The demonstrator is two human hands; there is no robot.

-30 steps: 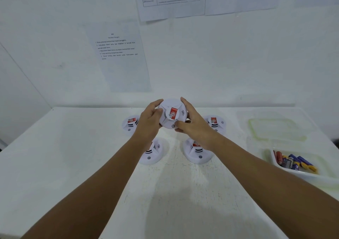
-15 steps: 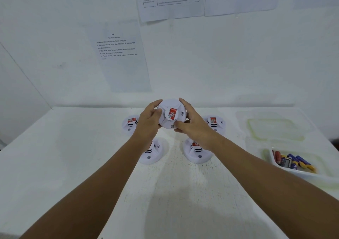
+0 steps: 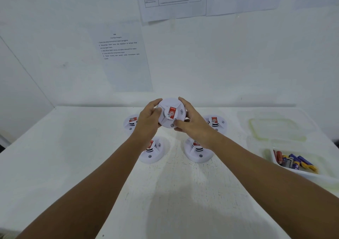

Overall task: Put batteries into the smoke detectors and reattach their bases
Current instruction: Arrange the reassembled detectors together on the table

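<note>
Five detectors: one white smoke detector [image 3: 171, 114] held up at frame centre, four more on the white table [image 3: 55, 156] below it.
Held unit: face toward the camera, red label upright, disc axis pointing roughly at the viewer; its base is on the hidden far side.
Left hand [image 3: 149, 118]: fingers curled round the detector's left rim, thumb on the front face, closed onto it.
Right hand [image 3: 190, 119]: fingers wrapped over the right rim, thumb by the small grey button low on the face, also closed onto it.
Key relation: the rim lies between the two palms, both equally near, so a counter-twist about the disc axis looks like the coming move.
Step judged: freeing or seating the base; which one cannot be told.
Batteries [image 3: 293, 162]: in a clear tray [image 3: 275, 162] at the right edge, well apart, nearer the right hand.
Lid [image 3: 275, 128]: beyond the tray.
</note>
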